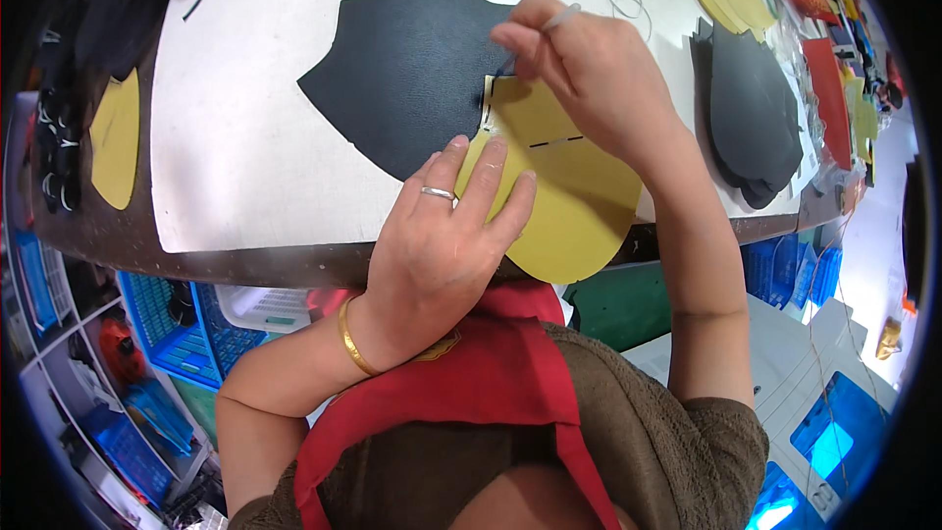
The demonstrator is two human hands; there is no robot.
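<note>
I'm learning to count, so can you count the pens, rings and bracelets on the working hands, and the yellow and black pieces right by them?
Pen, in the right hand: 1
Ring, on the left hand: 1
Gold bracelet, at the left wrist: 1
Yellow piece: 1
Black piece: 1
Total: 5

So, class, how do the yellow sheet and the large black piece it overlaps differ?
The yellow sheet carries dark, slit-like marks; the black piece shows none. The yellow sheet's near end is rounded; the black piece has pointed corners. The yellow sheet lies on top; the black piece is partly covered. Both are flat.
</note>
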